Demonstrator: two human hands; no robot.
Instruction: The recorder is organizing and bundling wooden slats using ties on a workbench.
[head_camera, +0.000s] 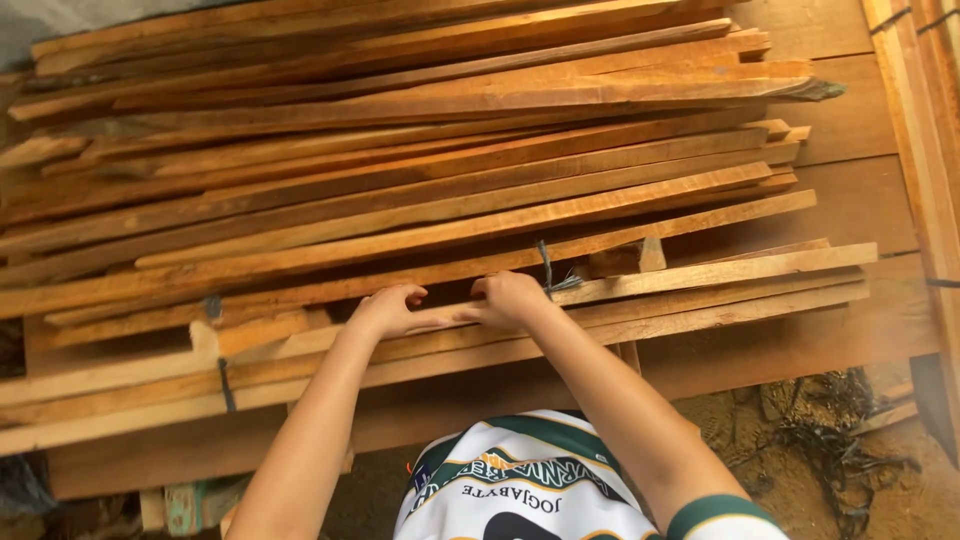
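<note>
A big stack of long, thin wooden slats (420, 170) lies across a wooden platform (850, 190). My left hand (388, 310) and my right hand (508, 297) rest side by side on the top edge of a front slat (720, 272), fingers curled over it. Just right of my right hand a dark strap (547, 266) is tied around a bundle of slats. Another dark strap (224, 382) binds the front slats at the left.
Upright wooden boards (925, 150) stand at the right edge. Below the platform is sandy ground with dark tangled scraps (830, 440). My white and green shirt (520, 480) fills the bottom centre.
</note>
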